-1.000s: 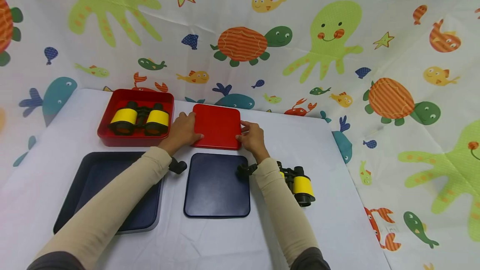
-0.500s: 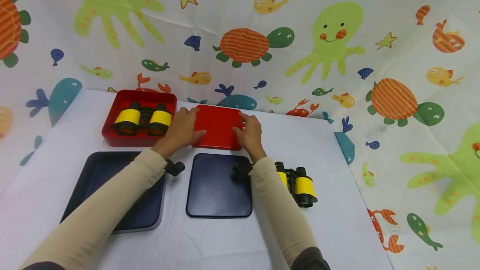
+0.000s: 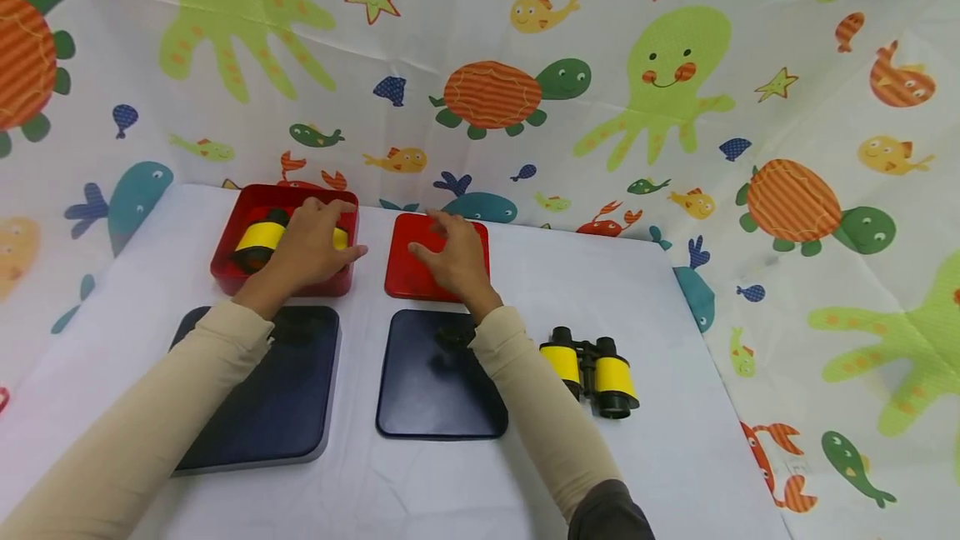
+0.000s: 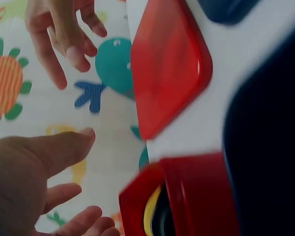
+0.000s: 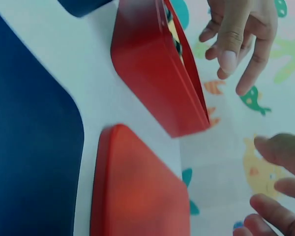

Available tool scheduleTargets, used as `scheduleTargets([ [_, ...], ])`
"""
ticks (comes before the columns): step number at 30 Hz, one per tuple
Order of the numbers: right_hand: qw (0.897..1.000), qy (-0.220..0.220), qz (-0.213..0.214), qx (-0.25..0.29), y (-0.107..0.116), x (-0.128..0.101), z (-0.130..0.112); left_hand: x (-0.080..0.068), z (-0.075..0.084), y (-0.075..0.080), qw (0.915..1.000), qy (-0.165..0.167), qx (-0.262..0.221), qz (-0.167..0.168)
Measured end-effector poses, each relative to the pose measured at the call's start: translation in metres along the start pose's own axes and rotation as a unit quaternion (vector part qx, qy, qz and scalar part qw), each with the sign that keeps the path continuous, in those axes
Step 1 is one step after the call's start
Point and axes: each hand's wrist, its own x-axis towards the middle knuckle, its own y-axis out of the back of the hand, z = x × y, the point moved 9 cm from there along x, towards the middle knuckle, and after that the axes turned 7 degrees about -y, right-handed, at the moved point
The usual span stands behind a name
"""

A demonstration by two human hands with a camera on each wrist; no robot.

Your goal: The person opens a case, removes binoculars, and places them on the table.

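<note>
My left hand (image 3: 307,244) hovers above the right side of a deep red box (image 3: 330,283), its fingers loosely bent and holding nothing. Inside that box lies a pair of black and yellow binoculars (image 3: 262,236), partly hidden by the hand. To the right, my right hand (image 3: 453,261) is raised over a flat red lid (image 3: 405,273) on the table, thumb and fingers spread apart. In the left wrist view, both the left hand (image 4: 49,172) and the lid (image 4: 167,73) show with a gap between them. The right wrist view has the box (image 5: 147,78) standing beside the lid (image 5: 142,191).
A large navy tray-like box (image 3: 285,407) sits at the front left, partly under the left sleeve. Beside it lies a flat navy lid (image 3: 412,398). A second pair of binoculars (image 3: 615,375) rests to the right of the right forearm. A sea-animal curtain (image 3: 480,165) hangs behind the table.
Both hands have let go of the red lid's sides and shifted left. The left hand is now over the red box, the right hand over the lid. The lid looks unmoved.
</note>
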Motion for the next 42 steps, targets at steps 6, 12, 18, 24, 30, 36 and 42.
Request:
scheduleTargets([
  [6, 0.998, 0.03, -0.037, -0.029, -0.022, -0.001, -0.027, -0.012, -0.029, 0.022, 0.9999, -0.006, 0.01, 0.007],
  [12, 0.994, 0.072, -0.064, -0.06, -0.04, 0.0, -0.055, -0.015, -0.047, 0.04, 0.9993, -0.02, 0.031, 0.003],
  [18, 0.989, 0.09, -0.085, -0.078, -0.056, 0.002, -0.072, -0.016, -0.069, 0.048, 0.9983, -0.011, 0.056, -0.012],
  [24, 0.984, 0.087, -0.114, -0.106, -0.073, 0.009, -0.08, -0.019, -0.088, 0.053, 0.9958, 0.002, 0.083, -0.038],
  [30, 0.974, 0.099, -0.145, -0.141, -0.092, 0.019, -0.086, -0.017, -0.111, 0.054, 0.9929, 0.015, 0.091, -0.075],
  [36, 0.971, 0.098, -0.165, -0.144, -0.106, 0.029, -0.086, -0.018, -0.122, 0.049, 0.9903, 0.029, 0.075, -0.113],
  [42, 0.965, 0.105, -0.175, -0.164, -0.115, 0.031, -0.089, -0.019, -0.128, 0.045, 0.9893, 0.035, 0.056, -0.13],
])
